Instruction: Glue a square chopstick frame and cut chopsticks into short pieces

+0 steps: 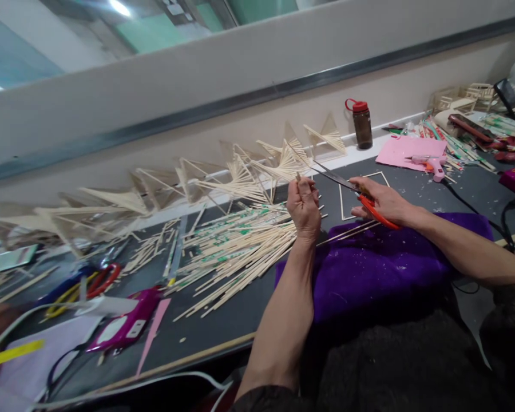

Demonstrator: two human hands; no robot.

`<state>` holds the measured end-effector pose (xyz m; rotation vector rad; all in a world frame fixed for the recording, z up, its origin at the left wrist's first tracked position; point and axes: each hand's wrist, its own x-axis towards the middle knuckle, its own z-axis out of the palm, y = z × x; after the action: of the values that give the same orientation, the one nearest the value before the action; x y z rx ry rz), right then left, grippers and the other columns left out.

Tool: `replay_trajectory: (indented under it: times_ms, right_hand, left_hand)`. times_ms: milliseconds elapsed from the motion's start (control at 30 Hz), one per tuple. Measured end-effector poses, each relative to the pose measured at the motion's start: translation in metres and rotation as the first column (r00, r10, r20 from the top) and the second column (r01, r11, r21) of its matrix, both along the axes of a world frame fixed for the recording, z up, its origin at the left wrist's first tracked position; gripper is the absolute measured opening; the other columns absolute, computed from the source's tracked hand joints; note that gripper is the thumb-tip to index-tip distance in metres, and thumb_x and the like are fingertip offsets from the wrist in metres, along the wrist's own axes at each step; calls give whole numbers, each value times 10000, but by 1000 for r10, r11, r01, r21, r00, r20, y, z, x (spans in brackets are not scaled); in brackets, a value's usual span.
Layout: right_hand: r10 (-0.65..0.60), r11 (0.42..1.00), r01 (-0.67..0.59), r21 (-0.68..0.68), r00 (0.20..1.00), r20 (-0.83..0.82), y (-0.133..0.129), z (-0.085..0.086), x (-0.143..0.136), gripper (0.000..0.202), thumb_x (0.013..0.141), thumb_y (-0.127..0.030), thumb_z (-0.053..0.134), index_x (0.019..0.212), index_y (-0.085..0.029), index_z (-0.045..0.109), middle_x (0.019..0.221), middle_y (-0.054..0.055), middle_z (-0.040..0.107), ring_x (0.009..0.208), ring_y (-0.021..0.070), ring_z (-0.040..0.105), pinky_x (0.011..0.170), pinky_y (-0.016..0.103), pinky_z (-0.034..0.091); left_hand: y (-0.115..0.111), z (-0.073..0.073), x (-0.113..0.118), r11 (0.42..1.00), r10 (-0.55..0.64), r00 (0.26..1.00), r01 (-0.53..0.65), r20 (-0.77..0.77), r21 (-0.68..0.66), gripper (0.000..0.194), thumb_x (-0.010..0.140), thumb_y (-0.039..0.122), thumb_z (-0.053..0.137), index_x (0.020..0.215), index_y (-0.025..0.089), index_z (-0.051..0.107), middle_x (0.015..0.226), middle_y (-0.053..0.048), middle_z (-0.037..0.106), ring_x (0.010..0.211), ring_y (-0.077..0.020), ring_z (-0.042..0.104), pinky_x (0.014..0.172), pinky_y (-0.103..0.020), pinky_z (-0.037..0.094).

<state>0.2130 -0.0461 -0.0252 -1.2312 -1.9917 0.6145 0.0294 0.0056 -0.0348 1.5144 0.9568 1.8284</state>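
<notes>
Inside the counter's (236, 320) front edge, my right hand (381, 200) gripped scissors (371, 210), blades slanting left toward the stick (298, 177) my left hand (304, 207) pinched.

"Where does the light fall?"

"A white lamp (120, 7) glares at upper left; soft, even light reaches my left hand (304, 210) and right hand (381, 200), while my dark clothing (381, 360) sinks into shadow."

"And the sharpness?"

"Wide-angle stretch and blur smear the left edge; the sticks (257, 245) before me read more clearly."
</notes>
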Motion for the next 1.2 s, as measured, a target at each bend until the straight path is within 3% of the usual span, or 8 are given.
replay_trajectory:
  times_ms: [133, 267, 433, 633, 867, 1200]
  right_hand:
    - [-19, 1000, 19, 13, 1000, 8, 2, -4, 1, 650, 760, -404, 669, 1342, -260, 418, 1218, 92, 596, 979, 254, 625, 841, 413, 500]
    - [9, 1000, -8, 23, 1000, -26, 2, -5, 2, 673, 754, -409, 669, 1358, -264, 411, 1233, 93, 586, 979, 248, 627, 799, 379, 512]
    - [-1, 998, 0, 57, 1000, 10, -5, 1, -1, 696, 739, -373, 687, 1366, -237, 414, 1210, 109, 596, 955, 246, 615, 847, 408, 496]
    - [-4, 989, -11, 149, 995, 103, -10, 1, -5, 701, 726, -338, 718, 1351, -218, 423, 1203, 111, 594, 972, 245, 590, 869, 422, 483]
    - [-11, 976, -14, 218, 994, 110, -9, -3, -8, 713, 724, -348, 739, 1344, -199, 421, 1174, 119, 603, 984, 248, 579, 867, 423, 477]
    - [-8, 983, -13, 181, 993, 116, -10, -2, -9, 725, 723, -351, 739, 1347, -178, 414, 1146, 113, 613, 963, 228, 594, 859, 408, 488]
  left_hand:
    - [-6, 8, -7, 1000, 20, 998, -21, -52, -24, 342, 892, 536, 438, 779, 217, 488, 549, 70, 332, 428, -66, 293, 426, -201, 246]
    - [-24, 15, -17, 999, 30, 973, -33, -229, -7, 323, 908, 499, 420, 802, 214, 529, 544, 65, 356, 452, -83, 336, 465, -210, 279]
    - [-35, 14, -16, 995, 100, 860, -93, -500, 38, 258, 923, 400, 416, 858, 216, 584, 585, 44, 444, 526, -103, 410, 557, -220, 326]
    - [-30, 5, -15, 976, 215, 723, -144, -656, 161, 184, 899, 308, 465, 848, 211, 613, 647, 7, 547, 578, -132, 486, 607, -238, 316]
    - [-24, -1, -18, 938, 333, 627, -144, -704, 316, 223, 911, 297, 451, 964, 185, 637, 727, -49, 644, 613, -161, 564, 598, -248, 324]
    - [-21, -3, -21, 844, 514, 506, -152, -693, 515, 302, 966, 316, 375, 967, 160, 635, 744, -61, 666, 617, -147, 585, 566, -245, 306]
